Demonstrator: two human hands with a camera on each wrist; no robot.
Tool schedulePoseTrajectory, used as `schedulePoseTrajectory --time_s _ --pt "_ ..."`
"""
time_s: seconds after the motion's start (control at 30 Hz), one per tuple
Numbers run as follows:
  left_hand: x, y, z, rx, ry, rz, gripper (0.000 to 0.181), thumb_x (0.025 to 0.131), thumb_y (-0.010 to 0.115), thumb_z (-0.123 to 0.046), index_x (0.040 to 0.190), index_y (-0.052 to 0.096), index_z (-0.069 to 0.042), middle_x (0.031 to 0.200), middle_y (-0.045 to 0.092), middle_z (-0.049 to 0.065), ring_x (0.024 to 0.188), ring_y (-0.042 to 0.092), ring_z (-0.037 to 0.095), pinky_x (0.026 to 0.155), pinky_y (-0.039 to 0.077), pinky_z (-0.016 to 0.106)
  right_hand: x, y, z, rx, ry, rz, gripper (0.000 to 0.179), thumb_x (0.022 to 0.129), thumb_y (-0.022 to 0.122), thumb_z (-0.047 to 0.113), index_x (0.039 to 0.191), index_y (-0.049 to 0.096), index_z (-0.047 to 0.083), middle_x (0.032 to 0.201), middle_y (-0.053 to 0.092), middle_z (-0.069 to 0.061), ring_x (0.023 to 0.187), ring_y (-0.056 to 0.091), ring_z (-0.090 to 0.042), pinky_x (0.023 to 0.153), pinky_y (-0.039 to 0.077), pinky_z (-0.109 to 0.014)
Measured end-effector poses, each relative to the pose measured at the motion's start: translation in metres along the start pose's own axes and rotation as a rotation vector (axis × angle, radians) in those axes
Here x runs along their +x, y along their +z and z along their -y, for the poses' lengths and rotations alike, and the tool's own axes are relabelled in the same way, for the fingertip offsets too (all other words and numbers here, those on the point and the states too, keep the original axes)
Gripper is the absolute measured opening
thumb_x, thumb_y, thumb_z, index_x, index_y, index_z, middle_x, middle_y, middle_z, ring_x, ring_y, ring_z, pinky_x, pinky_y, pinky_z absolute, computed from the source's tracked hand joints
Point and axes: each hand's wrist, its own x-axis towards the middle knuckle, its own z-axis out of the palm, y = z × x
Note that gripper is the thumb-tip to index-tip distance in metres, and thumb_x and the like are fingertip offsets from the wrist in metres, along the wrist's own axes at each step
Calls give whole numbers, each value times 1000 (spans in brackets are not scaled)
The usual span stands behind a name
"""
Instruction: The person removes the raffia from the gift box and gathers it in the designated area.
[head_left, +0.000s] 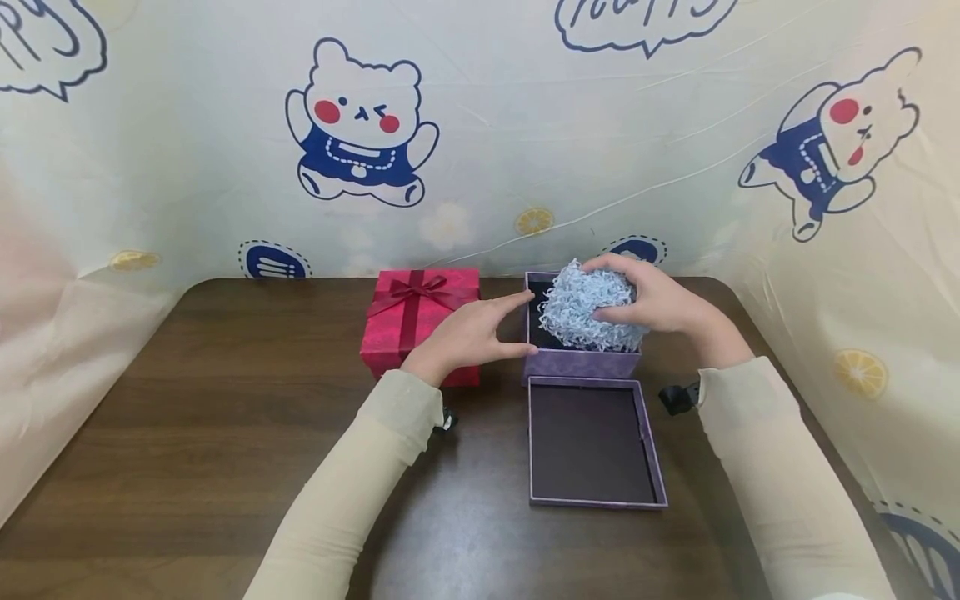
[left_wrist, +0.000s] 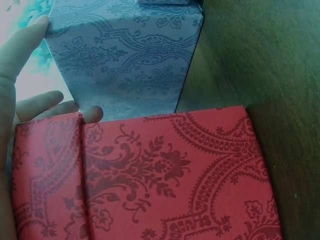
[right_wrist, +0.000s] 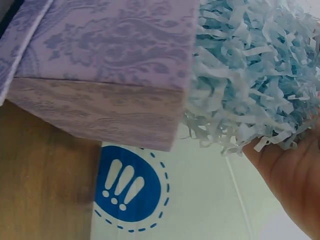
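Observation:
My right hand (head_left: 648, 296) grips a clump of light-blue shredded paper (head_left: 588, 312) at the mouth of a purple patterned box (head_left: 581, 364) with a black inside. In the right wrist view the crinkled paper strips (right_wrist: 250, 75) bulge past the box edge, partly hiding the fingers. My left hand (head_left: 480, 333) reaches over the red box, its thumb and fingers spread along the purple box's left rim. The left wrist view shows the thumb touching a corner of the purple box (left_wrist: 125, 60). What lies under the paper is hidden.
A red gift box (head_left: 386, 333) with a dark red ribbon bow stands left of the purple box. The purple lid (head_left: 592, 446) lies inside-up in front of it. All rest on a brown wooden table (head_left: 225, 433), backed by a printed cloth with cartoon bears.

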Motion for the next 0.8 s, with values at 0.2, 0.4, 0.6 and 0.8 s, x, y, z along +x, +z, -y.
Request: schedulePoseTrajectory --time_s 0.2,0.4,0.6,0.8 --pt "0 0 0 -3 -1 1 86 83 70 -57 155 36 -23 156 44 3 140 48 23 115 41 44 -4 -8 5 -13 4 -87 56 85 75 5 136 54 11 138 55 -12 107 53 -17 85 47 -20" --pt "0 1 0 0 7 -6 86 83 70 -56 155 36 -24 156 44 2 139 49 23 114 43 43 -10 -18 5 30 3 -148 58 83 75 0 136 53 8 125 57 -14 93 57 -9 75 53 -19" --pt "-1 0 -1 -7 11 -6 85 84 70 -56 155 36 -23 156 44 2 139 49 23 113 43 43 -18 -26 0 101 -30 -180 60 82 73 -7 137 51 3 108 59 3 87 61 -7 71 57 -20" --pt "-1 0 -1 -16 14 -9 85 84 70 -56 155 37 -23 155 45 1 138 50 23 113 43 43 -25 -35 -3 114 -51 -206 61 82 72 -9 138 49 2 102 60 10 82 62 -7 65 57 -21"
